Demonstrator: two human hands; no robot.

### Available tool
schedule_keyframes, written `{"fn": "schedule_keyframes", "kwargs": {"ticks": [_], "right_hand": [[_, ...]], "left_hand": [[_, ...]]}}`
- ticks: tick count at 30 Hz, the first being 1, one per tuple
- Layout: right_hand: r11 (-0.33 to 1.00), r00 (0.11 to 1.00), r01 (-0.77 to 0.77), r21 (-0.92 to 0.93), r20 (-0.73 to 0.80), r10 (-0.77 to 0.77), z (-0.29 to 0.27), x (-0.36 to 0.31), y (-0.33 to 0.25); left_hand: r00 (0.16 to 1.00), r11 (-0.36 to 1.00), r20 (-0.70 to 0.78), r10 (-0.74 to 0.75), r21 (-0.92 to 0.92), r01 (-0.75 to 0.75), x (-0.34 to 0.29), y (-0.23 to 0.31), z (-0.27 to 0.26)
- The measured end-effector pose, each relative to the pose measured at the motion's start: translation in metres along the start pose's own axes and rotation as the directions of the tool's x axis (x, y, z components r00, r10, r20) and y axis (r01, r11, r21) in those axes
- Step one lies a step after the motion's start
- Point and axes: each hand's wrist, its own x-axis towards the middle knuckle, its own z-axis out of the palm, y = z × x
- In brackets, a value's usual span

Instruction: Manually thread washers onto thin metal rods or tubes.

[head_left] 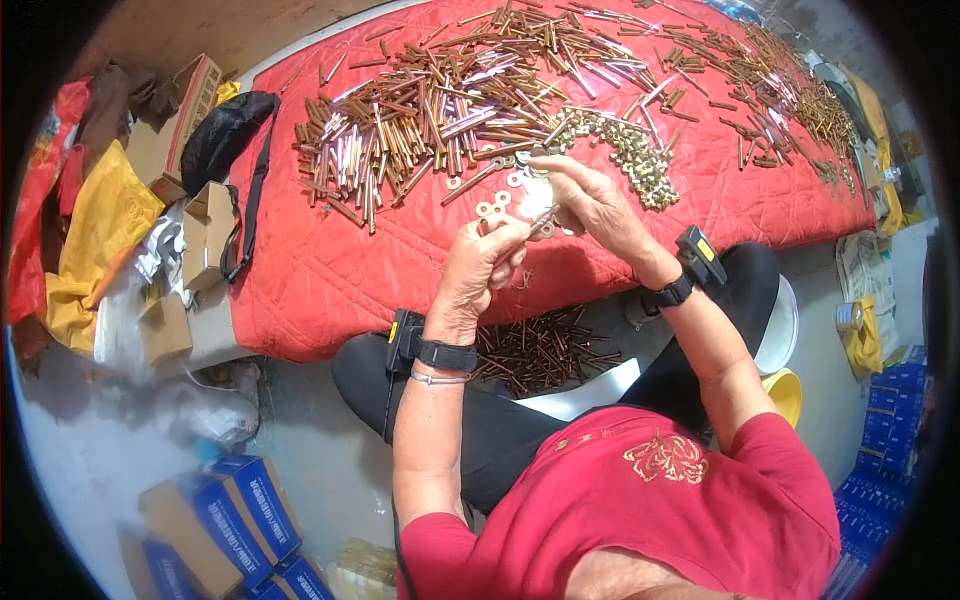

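Note:
My left hand [485,262] is closed in a pinch around a slim metal rod [541,219] that points up to the right. At the rod's far end the fingers of my right hand [598,208] are curled and pressed together; any small piece between them is hidden. Flat round washers [489,209] lie on the red quilted cover [330,275] just beyond both hands. To the right of them is a heap of small pale brass-coloured nuts [643,165]. A large pile of copper-coloured metal rods [420,120] spreads behind, across the cover.
More rods [545,350] are heaped below the cover's near edge, between my legs. Open cardboard boxes [208,235] and a yellow bag [110,215] stand at the left. Blue-and-brown cartons [225,520] sit at lower left, stacked blue boxes [885,440] at right, beside a yellow tub [785,395].

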Motion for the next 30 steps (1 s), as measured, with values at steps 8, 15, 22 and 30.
{"fn": "schedule_keyframes", "kwargs": {"ticks": [8, 15, 22, 30], "right_hand": [[0.996, 0.998, -0.060, -0.062, -0.002, 0.060, 0.006, -0.003, -0.005], [1.000, 0.999, -0.020, -0.020, -0.037, 0.019, 0.008, -0.006, -0.002], [0.998, 0.998, -0.001, -0.063, -0.057, -0.003, 0.013, -0.007, -0.008], [0.991, 0.989, -0.130, 0.036, -0.068, 0.132, 0.013, -0.006, 0.004]], "left_hand": [[1.000, 1.000, 0.016, -0.002, -0.025, 0.002, -0.002, 0.002, -0.001], [1.000, 0.999, -0.008, -0.006, -0.042, 0.006, 0.001, -0.001, -0.001], [1.000, 0.999, -0.003, -0.030, -0.043, 0.030, 0.000, 0.000, -0.004], [0.999, 0.999, 0.000, -0.043, -0.025, 0.043, 0.002, -0.002, 0.002]]}}
